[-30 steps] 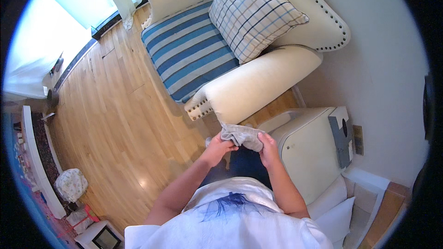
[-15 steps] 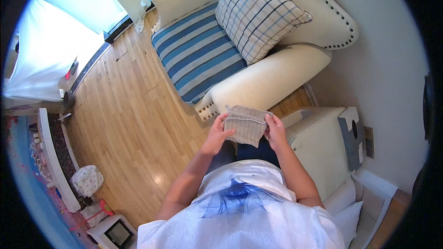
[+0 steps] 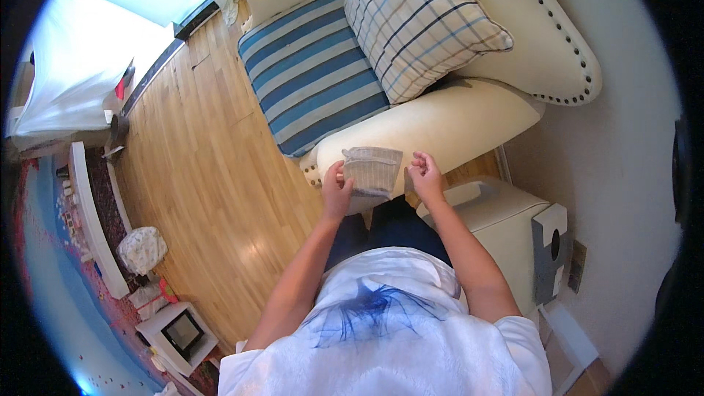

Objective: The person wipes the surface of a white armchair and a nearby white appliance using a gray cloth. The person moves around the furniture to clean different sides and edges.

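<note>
A folded grey-beige striped cloth [image 3: 372, 171] is in front of the cream armchair's near armrest. My left hand [image 3: 337, 189] grips its left edge, fingers partly hidden behind the fabric. Along the cloth's top runs a folded-over band, and its lower edge hangs over my knees. Just off the right edge is my right hand [image 3: 425, 176], with its fingers loosely bent and apart and nothing seen in them. Whether the cloth touches the armrest behind it, I cannot tell.
The cream armchair [image 3: 411, 128] holds a blue-striped seat cushion [image 3: 315, 73] and a checked pillow [image 3: 422, 26]. Close on my right stands a cream padded seat [image 3: 488, 231] with a grey panel [image 3: 548, 253]. A white-framed box [image 3: 180, 336] is at lower left, beyond the wooden floor [image 3: 213, 198].
My right hand has let go of the cloth and moved slightly away from its right edge. The cloth and both hands have shifted a little upward in view; my left hand keeps its hold.
</note>
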`<state>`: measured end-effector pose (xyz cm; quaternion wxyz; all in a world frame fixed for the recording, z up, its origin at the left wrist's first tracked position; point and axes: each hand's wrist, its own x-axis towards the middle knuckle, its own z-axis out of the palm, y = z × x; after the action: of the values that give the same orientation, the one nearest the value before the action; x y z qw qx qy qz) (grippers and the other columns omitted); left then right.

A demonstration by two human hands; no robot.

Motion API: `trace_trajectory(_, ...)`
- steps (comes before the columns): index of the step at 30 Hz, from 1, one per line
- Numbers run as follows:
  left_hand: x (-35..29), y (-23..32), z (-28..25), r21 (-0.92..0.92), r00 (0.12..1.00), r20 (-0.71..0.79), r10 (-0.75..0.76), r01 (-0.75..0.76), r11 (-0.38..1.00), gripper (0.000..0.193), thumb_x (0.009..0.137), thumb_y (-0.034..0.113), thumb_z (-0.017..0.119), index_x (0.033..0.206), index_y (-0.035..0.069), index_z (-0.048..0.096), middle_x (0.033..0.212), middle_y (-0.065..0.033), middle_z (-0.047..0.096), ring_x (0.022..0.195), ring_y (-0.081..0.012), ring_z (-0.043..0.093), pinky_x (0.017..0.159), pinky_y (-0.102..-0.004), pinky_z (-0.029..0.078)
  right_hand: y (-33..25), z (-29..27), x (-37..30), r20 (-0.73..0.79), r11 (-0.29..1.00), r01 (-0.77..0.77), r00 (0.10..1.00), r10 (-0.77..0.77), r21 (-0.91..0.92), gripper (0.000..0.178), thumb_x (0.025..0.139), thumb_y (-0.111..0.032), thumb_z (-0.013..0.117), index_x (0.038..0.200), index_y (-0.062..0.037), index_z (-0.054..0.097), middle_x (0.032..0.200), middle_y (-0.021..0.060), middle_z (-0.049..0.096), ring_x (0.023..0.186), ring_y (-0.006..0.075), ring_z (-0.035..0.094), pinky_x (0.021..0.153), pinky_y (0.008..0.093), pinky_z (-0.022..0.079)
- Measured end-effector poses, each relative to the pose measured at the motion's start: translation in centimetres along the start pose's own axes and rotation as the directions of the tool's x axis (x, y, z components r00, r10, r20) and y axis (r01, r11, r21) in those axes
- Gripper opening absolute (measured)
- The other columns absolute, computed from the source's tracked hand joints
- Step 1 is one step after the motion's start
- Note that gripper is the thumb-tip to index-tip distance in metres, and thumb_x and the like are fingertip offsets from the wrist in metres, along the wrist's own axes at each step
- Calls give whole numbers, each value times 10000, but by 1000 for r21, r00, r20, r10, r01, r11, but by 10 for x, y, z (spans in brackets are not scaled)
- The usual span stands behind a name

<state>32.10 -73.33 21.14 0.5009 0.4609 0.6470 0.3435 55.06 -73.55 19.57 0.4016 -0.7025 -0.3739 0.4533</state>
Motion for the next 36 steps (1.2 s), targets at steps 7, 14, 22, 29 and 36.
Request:
trace_trajectory(7,-6,-5,7,320,996,-83,32,-3,947,537,668,32,770,1151,68,537,1092,-87,492,907,-196,545,765,-299,484,-9,13,-4,207,983,98,976,-65,-158,404,712,-56,719,1091,-16,585,818,20,554,629,80,503,603,236,458)
trace_trajectory(14,-9,12,-6,465,964,-36,264,-218,858,616,624,87,803,1178,68,535,1167,-109,502,1065,-261,499,879,-352,445,-25,21,-4,271,971,159,957,-106,-181,150,728,-13,620,850,-37,536,791,81,621,717,207,592,701,315,483)
trace_trajectory(22,3,43,-30,431,859,424,287,-470,770,526,601,79,789,1085,83,584,1061,-67,595,1110,-294,490,936,-398,404,-55,8,-42,452,984,-4,889,-78,178,165,778,96,557,860,-34,498,928,83,671,924,152,621,823,279,451)
trace_trajectory(29,10,55,-37,110,908,416,52,-106,988,368,651,-52,674,988,72,595,1002,-92,618,974,-251,591,859,-349,458,-79,5,-35,359,982,-154,927,106,109,334,830,74,548,1146,-28,585,947,40,658,878,91,582,799,239,454)
trace_trajectory(36,17,104,-51,-75,796,401,454,-466,882,363,674,-160,578,978,35,547,1038,-106,624,981,-239,600,854,-305,468,-129,-9,-25,346,934,163,897,-274,317,148,815,31,592,955,-16,610,997,80,664,974,149,595,878,294,449)
